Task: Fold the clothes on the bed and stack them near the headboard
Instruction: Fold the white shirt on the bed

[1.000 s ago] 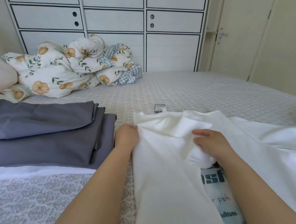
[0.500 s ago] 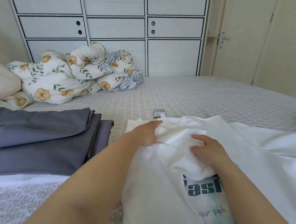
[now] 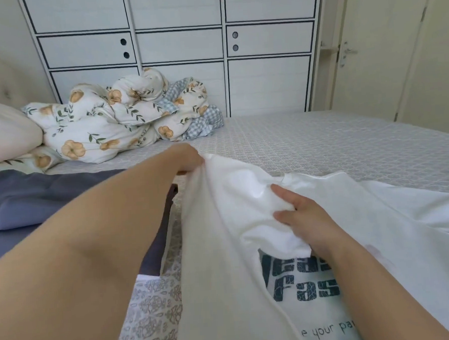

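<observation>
White T-shirt [image 3: 223, 248] lies on the bed [image 3: 321, 143]; left hand [image 3: 188, 156] pinches its edge; right hand [image 3: 302, 215] grips a bunched fold.

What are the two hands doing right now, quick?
Left hand: closed, gripping the edge of the white T-shirt.
Right hand: closed, holding a bunched fold of the same T-shirt.

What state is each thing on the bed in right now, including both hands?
White T-shirt: partly folded, top edge lifted.
Left hand: grips the shirt's top edge.
Right hand: pinches a bunched fold.
Grey sheets: folded, stacked.
Floral duvet: crumpled.
Cabinet doors: closed.
</observation>
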